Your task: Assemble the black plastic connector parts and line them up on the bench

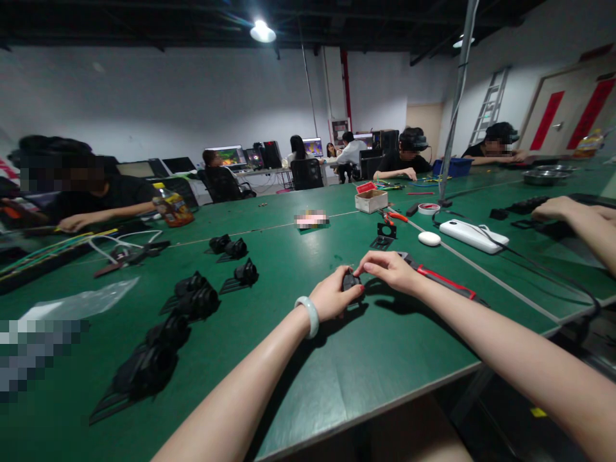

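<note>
My left hand, with a pale bangle at the wrist, is closed around a small round black part just above the table. The fingertips of my right hand are pinched together at the part's upper edge. Whatever lies between them is too small to make out. Behind my right hand lies a tool with red and black handles. A black bracket with a round hole stands farther back. To the left, several black assemblies with round barrels sit on the green table.
Toward the right are a white oval object, a white power bank with a black cable, a tape roll and orange-handled pliers. A small box and a metal pole stand behind. Other people sit around the table.
</note>
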A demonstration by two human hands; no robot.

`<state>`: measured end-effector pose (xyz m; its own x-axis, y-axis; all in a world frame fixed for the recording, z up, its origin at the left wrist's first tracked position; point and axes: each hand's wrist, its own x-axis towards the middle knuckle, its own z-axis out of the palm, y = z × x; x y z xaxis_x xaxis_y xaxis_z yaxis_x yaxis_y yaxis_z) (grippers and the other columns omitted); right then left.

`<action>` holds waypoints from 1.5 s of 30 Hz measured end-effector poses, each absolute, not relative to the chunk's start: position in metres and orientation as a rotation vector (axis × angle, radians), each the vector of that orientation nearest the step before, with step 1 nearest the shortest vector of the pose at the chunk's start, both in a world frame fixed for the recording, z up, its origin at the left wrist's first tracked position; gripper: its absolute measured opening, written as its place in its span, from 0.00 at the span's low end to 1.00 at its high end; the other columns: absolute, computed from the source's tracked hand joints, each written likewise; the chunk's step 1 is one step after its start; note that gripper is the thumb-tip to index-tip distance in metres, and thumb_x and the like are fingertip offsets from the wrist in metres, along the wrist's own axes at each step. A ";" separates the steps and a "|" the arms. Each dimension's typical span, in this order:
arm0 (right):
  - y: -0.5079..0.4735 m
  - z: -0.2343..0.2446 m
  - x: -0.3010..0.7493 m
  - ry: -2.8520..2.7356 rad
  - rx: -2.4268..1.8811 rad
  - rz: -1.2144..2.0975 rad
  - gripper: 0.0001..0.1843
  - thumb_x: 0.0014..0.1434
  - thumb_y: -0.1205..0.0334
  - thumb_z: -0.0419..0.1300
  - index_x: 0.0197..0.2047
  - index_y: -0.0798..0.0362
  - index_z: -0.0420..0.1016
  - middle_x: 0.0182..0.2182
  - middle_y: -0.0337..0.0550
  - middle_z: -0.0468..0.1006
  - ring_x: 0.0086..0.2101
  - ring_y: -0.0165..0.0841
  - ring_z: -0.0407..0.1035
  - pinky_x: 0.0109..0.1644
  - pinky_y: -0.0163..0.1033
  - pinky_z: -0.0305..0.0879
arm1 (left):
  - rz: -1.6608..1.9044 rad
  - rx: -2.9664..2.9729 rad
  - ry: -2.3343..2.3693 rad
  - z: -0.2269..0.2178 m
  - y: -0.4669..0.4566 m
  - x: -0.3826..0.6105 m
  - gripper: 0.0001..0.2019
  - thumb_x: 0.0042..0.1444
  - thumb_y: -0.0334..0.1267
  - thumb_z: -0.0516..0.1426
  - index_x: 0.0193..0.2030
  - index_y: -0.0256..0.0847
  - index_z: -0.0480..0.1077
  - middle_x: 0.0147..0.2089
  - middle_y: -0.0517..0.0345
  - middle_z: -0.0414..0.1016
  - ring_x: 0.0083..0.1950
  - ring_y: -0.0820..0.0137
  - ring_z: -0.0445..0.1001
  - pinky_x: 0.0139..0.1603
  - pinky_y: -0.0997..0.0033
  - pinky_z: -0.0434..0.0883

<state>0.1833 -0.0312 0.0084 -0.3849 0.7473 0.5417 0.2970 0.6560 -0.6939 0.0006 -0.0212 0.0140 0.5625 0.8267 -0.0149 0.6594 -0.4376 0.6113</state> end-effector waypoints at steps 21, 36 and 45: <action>-0.023 -0.003 0.184 -2.039 -0.898 0.599 0.15 0.56 0.55 0.49 0.38 0.56 0.69 0.34 0.42 0.73 0.35 0.32 0.66 0.40 0.36 0.59 | 0.385 2.240 1.194 0.014 -0.020 0.002 0.23 0.50 0.50 0.48 0.51 0.44 0.53 0.34 0.58 0.70 0.15 0.77 0.66 0.13 0.79 0.63; -0.023 0.001 0.186 -2.020 -0.892 0.594 0.14 0.57 0.55 0.49 0.39 0.55 0.68 0.35 0.42 0.73 0.36 0.31 0.65 0.41 0.36 0.59 | 0.403 2.241 1.192 0.013 -0.020 0.002 0.23 0.50 0.51 0.48 0.51 0.45 0.54 0.30 0.60 0.69 0.15 0.76 0.66 0.12 0.79 0.63; -0.029 0.009 0.187 -1.958 -0.803 0.583 0.16 0.57 0.56 0.48 0.32 0.57 0.71 0.30 0.42 0.74 0.33 0.31 0.67 0.39 0.35 0.59 | 0.395 2.218 1.208 0.014 -0.021 0.001 0.22 0.50 0.51 0.48 0.50 0.44 0.55 0.31 0.60 0.70 0.14 0.76 0.66 0.12 0.79 0.63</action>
<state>0.1867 -0.0293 0.0094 -0.3722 0.7326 0.5699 0.3013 0.6761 -0.6724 0.0014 -0.0211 0.0140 0.5469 0.8370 -0.0155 0.6662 -0.4239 0.6136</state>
